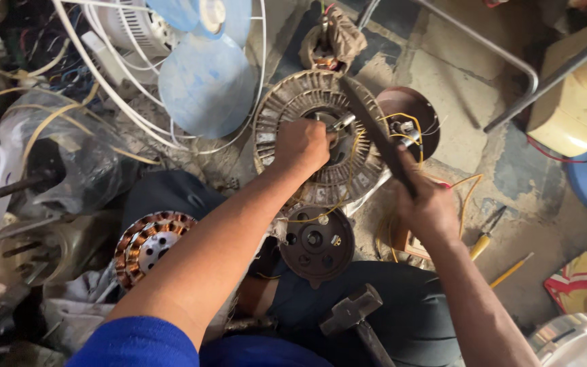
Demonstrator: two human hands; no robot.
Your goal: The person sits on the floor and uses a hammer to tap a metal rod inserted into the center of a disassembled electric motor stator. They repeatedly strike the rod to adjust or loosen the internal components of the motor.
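Note:
A round grey ceiling-fan motor housing with slotted rim stands on the floor in front of me. My left hand is closed on its centre, next to the metal shaft. My right hand grips a long dark flat bar that lies slanted across the motor's right side. Yellow wires run from the motor to a brown cover behind it. A dark round end plate lies just below the motor, between my arms.
A copper-wound stator rests at my left knee. A hammer lies on my lap. A yellow-handled screwdriver is on the floor at right. A blue-bladed fan in a white wire cage and cluttered motors fill the left.

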